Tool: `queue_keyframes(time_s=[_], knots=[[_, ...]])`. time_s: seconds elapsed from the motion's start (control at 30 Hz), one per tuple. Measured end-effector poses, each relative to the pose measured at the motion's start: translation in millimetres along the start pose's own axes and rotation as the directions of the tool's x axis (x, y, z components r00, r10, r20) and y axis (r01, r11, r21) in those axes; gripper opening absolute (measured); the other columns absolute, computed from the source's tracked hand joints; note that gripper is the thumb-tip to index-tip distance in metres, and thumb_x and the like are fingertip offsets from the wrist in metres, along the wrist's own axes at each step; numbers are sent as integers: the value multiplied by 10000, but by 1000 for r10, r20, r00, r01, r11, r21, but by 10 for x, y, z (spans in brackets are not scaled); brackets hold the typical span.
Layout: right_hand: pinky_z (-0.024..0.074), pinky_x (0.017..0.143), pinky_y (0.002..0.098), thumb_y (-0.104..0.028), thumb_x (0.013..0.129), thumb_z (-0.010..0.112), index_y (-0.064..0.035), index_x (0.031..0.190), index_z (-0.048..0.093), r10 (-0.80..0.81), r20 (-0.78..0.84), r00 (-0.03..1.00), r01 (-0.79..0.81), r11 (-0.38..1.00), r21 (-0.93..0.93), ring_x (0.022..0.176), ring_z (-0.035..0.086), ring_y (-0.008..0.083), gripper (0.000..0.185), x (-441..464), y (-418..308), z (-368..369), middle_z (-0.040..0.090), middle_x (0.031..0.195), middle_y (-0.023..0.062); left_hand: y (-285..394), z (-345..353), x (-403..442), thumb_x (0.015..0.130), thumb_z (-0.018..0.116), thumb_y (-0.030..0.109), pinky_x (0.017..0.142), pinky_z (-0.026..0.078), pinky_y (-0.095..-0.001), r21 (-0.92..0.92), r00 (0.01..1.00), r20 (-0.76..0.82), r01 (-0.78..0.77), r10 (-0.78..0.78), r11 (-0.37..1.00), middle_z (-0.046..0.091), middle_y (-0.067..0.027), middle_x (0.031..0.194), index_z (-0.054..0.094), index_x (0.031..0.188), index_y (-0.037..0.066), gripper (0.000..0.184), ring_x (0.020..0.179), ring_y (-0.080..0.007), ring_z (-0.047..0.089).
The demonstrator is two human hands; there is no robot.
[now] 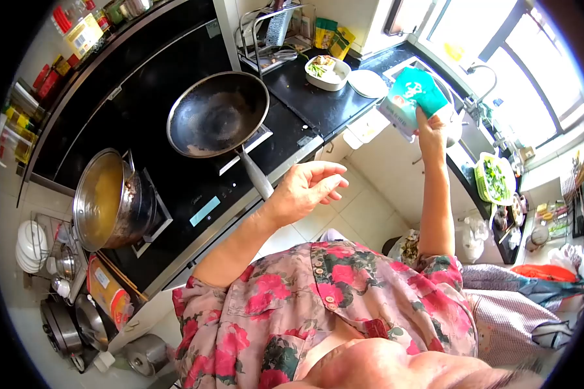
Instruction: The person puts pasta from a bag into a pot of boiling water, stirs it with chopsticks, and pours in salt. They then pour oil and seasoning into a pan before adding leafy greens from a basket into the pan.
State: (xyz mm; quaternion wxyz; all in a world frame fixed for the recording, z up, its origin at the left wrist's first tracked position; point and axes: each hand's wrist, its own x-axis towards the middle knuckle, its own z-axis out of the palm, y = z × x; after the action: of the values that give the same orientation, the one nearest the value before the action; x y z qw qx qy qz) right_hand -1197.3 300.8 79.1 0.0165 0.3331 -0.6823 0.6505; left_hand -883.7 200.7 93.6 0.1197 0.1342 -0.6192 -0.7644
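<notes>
My right hand (433,129) is raised at the right and grips the lower edge of a teal and white plastic packet (414,94), perhaps a seasoning bag. My left hand (305,192) hovers in front of the stove, just right of the wok handle, its fingers loosely bent and apart with nothing visible in them. An empty dark wok (217,117) sits on the right burner, handle towards me. On the left burner stands a steel pot (113,201) with yellowish liquid inside.
A white dish of food (328,72) and a white plate (368,84) stand on the black counter. Beyond them is a sink with a faucet (486,68). A basket of greens (493,178) sits at right. Chopsticks (120,275) lie left of the stove, near a dish rack (36,246).
</notes>
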Motion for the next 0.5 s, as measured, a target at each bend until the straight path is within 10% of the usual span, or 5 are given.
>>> queue_keyframes(time_s=[0.13, 0.3, 0.37, 0.43, 0.5], knots=[[438, 813, 324, -358, 902, 541, -5, 1159, 592, 164, 16, 986, -157, 962, -222, 898, 585, 215, 440, 864, 610, 345, 640, 987, 151, 41, -163, 299, 915, 594, 182, 724, 521, -249, 11, 995, -101, 6, -5, 1000, 670, -90, 988, 574, 1170, -23, 328, 792, -116, 639], [454, 818, 331, -244, 898, 587, -85, 1092, 652, -15, 59, 998, 19, 997, -69, 885, 629, 169, 259, 2034, 1277, 1376, 690, 920, 111, 28, -413, 818, 916, 585, 183, 738, 514, -256, 31, 957, -290, 45, -34, 998, 662, -112, 1003, 566, 1160, -34, 327, 815, -131, 632], [426, 572, 300, -217, 882, 626, -27, 770, 647, -344, -63, 937, 327, 926, -189, 596, 492, 73, 221, 2504, 1634, 1890, 562, 625, -4, 52, -440, 1103, 921, 579, 181, 742, 513, -260, 34, 922, -383, 81, -62, 996, 659, -112, 999, 561, 1172, -25, 325, 824, -131, 629], [461, 649, 299, -229, 873, 631, -43, 902, 676, -211, 60, 976, 196, 962, 191, 675, 543, 77, 194, 2900, 2207, 2382, 619, 685, 60, 24, -443, 1365, 937, 562, 179, 745, 514, -260, 47, 900, -434, 54, -29, 997, 659, -104, 984, 565, 1176, -8, 304, 813, -126, 624], [474, 673, 294, -237, 877, 622, -57, 936, 680, -59, 188, 980, 99, 973, -210, 693, 582, 83, 198, 3180, 2416, 2628, 655, 716, 76, 61, -421, 1592, 947, 541, 183, 748, 519, -267, 51, 864, -496, 124, -83, 991, 662, -110, 1026, 557, 1192, -1, 306, 843, -144, 642]])
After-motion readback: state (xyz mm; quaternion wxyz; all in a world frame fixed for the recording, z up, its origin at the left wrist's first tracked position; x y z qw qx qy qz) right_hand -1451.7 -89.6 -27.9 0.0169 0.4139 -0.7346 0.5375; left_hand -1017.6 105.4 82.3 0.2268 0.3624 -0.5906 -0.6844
